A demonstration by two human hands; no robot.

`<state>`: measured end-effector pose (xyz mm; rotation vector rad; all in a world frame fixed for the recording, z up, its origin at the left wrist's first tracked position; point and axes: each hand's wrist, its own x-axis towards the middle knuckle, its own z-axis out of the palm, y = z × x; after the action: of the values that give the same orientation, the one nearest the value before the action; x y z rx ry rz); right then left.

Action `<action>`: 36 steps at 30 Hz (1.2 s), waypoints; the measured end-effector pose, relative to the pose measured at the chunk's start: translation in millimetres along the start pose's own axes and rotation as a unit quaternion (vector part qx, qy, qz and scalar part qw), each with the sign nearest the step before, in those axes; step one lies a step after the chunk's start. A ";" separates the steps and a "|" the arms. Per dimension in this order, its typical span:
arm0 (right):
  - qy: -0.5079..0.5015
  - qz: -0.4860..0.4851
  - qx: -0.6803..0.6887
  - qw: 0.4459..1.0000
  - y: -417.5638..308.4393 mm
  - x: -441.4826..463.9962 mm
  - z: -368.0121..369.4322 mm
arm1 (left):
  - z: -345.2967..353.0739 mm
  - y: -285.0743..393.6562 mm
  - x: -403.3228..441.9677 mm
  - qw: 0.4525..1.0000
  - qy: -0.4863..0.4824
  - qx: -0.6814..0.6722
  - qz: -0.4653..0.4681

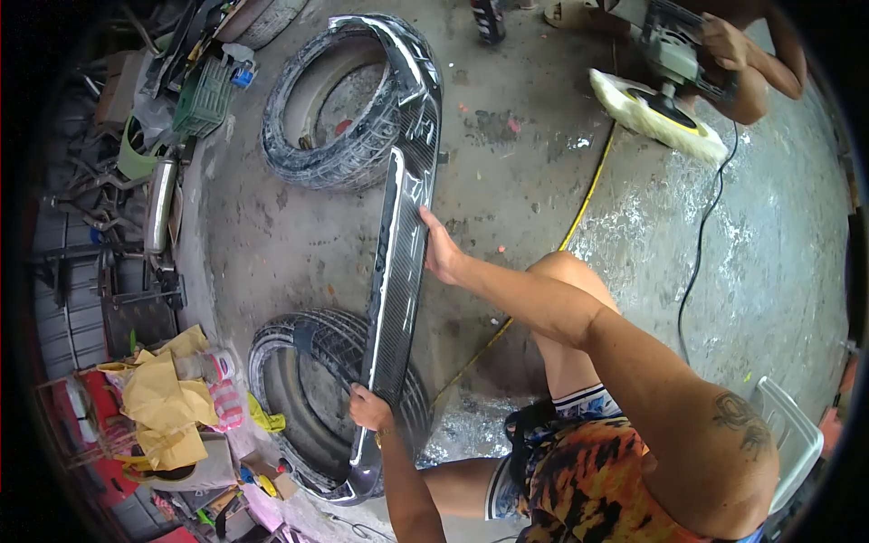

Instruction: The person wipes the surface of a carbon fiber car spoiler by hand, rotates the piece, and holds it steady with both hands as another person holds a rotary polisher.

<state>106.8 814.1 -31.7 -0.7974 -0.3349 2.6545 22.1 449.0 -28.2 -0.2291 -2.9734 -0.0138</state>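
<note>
A long black panel [407, 262] with a carbon-weave pattern and glossy, curved ends lies across two dusty tires, the upper tire [335, 167] and the lower tire [412, 389]. My right hand [441, 246] holds the panel's right edge near its middle, some fingers hidden beneath it. Lower down, my left hand [371, 409] grips the panel near its lower end, above the lower tire. White residue or glare runs along the panel's raised strip.
At the upper right, another person's hand [726, 42] holds a polisher [672, 59] with a fluffy pad [656, 118]. A yellow hose [588, 199] and a black cable [697, 253] cross the floor. Metal parts, a green crate [201, 98] and crumpled paper [167, 403] line the left side.
</note>
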 end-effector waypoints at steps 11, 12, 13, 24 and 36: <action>0.012 0.000 -0.001 1.000 7.5 7.4 -1.4 | -0.1 -5.0 0.7 0.999 0.007 -0.031 0.036; 0.009 0.001 -0.016 1.000 5.9 8.5 -1.5 | -3.8 -1.5 1.0 0.999 0.004 -0.043 0.021; 0.004 -0.006 -0.002 1.000 11.9 18.7 -8.8 | -3.7 -0.1 0.9 0.999 0.015 -0.036 0.024; -0.046 0.026 -0.034 0.998 8.1 16.3 -7.9 | -8.0 -0.6 3.3 0.996 0.066 -0.046 0.028; -0.041 0.024 -0.048 0.998 8.5 15.4 -9.6 | -10.4 0.1 3.1 0.995 0.068 -0.074 0.018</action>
<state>98.1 813.6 -49.7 -0.7347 -0.4741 2.7392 20.8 449.4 -17.4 -0.2879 -2.8332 -0.2376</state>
